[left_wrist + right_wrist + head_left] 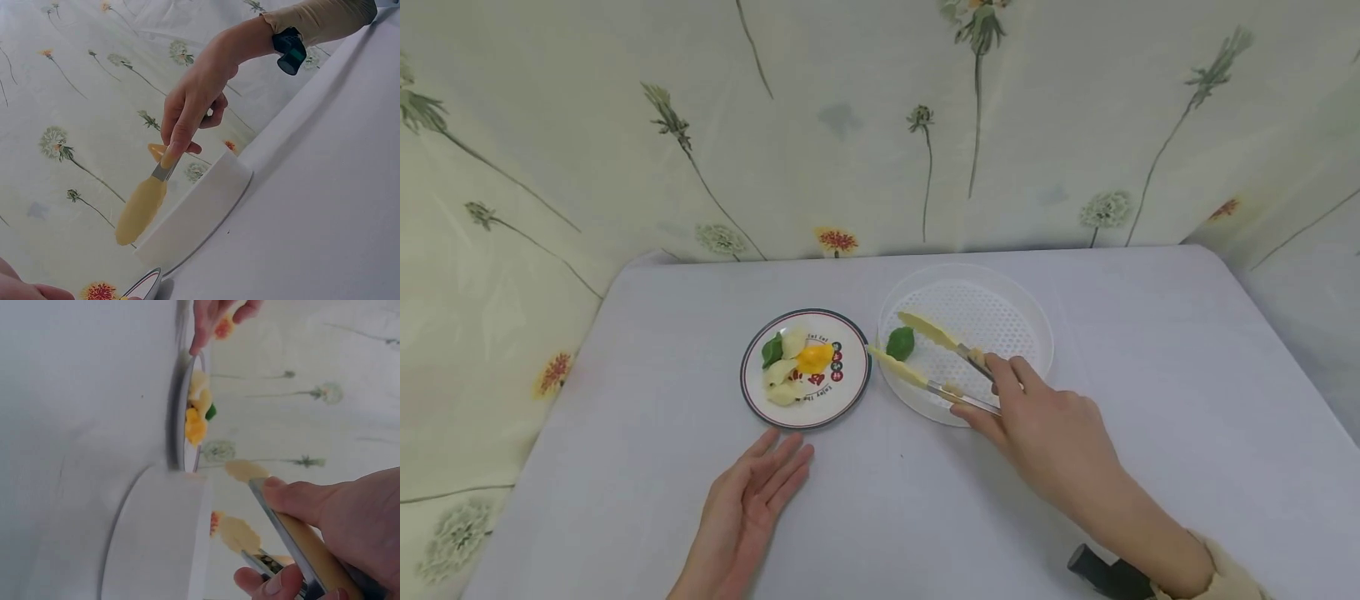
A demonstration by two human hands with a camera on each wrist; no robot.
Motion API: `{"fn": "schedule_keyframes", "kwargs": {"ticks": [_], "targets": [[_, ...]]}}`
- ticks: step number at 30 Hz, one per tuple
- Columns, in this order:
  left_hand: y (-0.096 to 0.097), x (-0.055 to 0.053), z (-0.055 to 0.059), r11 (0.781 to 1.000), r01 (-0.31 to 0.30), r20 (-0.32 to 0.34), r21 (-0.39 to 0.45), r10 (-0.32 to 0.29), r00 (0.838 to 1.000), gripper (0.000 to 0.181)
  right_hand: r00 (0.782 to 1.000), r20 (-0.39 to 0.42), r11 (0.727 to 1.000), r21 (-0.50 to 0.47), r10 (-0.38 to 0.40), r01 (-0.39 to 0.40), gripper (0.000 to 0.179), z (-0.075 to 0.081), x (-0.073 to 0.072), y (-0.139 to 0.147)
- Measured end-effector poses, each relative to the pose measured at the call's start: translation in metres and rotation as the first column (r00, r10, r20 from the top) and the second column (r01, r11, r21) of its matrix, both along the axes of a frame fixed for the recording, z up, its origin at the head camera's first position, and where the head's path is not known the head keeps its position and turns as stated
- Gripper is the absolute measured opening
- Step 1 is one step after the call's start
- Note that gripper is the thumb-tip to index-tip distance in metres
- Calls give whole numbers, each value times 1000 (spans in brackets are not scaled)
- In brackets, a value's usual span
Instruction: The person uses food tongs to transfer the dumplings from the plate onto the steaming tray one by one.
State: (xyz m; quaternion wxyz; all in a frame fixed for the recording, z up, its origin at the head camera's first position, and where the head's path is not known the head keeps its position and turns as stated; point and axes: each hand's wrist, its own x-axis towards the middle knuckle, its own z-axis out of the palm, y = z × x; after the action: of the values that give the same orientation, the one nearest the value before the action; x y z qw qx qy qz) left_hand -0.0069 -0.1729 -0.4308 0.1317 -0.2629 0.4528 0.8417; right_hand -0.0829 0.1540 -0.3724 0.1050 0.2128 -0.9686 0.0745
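Observation:
My right hand (1052, 429) grips a pair of metal tongs (934, 386) with pale yellow tips, reaching over a round white perforated tray (1000, 321). The tong arms stand spread, one on either side of a green leafy piece (900, 343) at the tray's left; whether they touch it I cannot tell. Left of the tray sits a white plate (848, 392) with a dark rim, bearing a yellow piece (816, 359), several pale slices (784, 392) and a green leaf (772, 351). Nothing is held by my left hand (741, 512), whose extended fingers lie at the plate's near rim.
A white cloth covers the table (887, 517), which backs onto a flower-patterned curtain (865, 167). On the right wrist is a black strapped device (289, 51). The tray's side wall (200, 209) rises well above the cloth.

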Motion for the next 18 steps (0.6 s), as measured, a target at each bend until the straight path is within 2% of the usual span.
{"fn": "schedule_keyframes", "kwargs": {"ticks": [3, 10, 15, 18], "targets": [[0, -1, 0, 1000, 1, 1, -5, -1, 1000, 65, 999, -22, 1000, 6, 30, -30, 65, -1, 3, -7], [1, -1, -1, 1000, -5, -4, -11, 5, 1000, 64, 997, -10, 996, 24, 82, -82, 62, -4, 11, -27], [0, 0, -1, 1000, 0, -7, -20, 0, 1000, 64, 990, -42, 989, 60, 138, -135, 65, -11, 13, -42], [0, 0, -1, 1000, 3, -9, -20, -3, 1000, 64, 987, -29, 985, 82, 157, -154, 66, -15, 13, -51]]}}
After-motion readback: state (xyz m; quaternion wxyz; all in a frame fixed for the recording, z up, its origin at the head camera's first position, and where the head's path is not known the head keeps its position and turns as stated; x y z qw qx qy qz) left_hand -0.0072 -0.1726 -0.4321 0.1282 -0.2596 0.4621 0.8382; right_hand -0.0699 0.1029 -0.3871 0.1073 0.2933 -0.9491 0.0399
